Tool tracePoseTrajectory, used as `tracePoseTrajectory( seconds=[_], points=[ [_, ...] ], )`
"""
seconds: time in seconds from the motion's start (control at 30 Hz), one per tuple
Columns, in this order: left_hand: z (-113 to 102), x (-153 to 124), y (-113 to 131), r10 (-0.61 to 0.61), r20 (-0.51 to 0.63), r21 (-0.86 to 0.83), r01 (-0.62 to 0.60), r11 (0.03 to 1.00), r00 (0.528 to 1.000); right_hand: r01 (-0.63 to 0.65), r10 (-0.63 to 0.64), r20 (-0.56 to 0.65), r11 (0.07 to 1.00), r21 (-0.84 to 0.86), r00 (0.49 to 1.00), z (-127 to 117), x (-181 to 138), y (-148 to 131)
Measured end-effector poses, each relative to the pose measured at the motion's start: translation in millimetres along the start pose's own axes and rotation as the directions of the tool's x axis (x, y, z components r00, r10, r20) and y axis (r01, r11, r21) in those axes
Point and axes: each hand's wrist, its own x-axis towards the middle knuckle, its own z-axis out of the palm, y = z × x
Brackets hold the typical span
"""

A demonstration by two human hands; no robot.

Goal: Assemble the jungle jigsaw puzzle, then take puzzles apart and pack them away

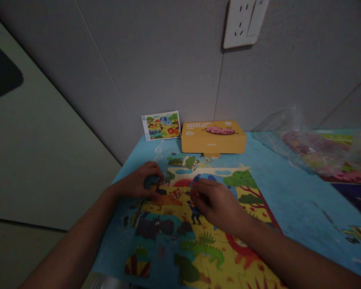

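An animal jigsaw puzzle (168, 233), largely joined together, lies on the blue table. My left hand (141, 180) is at its upper left edge, thumb and fingers curved around a puzzle piece (155, 187) beside the leopard picture. My right hand (219, 204) rests over the puzzle's upper middle, near the blue elephant. Its fingertips are closed together, and what they may hold is hidden. The right hand and forearm cover part of the elephant and lion pictures.
Loose puzzle pieces (185, 161) lie above the puzzle, before a yellow puzzle box (213, 138). A picture card (161, 126) leans on the wall. Clear plastic wrapping (297, 140) spreads over colourful printed sheets at the right. A wall socket (240, 24) is above.
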Motion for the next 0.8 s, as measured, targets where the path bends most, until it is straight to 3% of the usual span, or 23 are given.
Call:
tracePoseTrajectory(
  seconds=[0.13, 0.3, 0.8],
  points=[
    [4.6, 0.3, -1.4, -0.079, -0.022, 0.082, 0.081, 0.993, 0.997, 0.008, -0.008, -0.003, 1.000, -0.025, 1.000, 0.3, 1.1, -1.4],
    [4.5, 3.3, -6.5, -0.186, 0.048, 0.135, 0.178, 0.975, 0.981, 0.002, -0.002, -0.005, 0.998, -0.057, 1.000, -1.0, 1.4, -2.8],
    [1.6, 5.2, 0.7, -0.228, 0.166, 0.172, 0.199, 0.965, 0.959, 0.007, -0.009, -0.028, 0.998, -0.068, 1.000, 0.7, 0.8, -1.1]
  ],
)
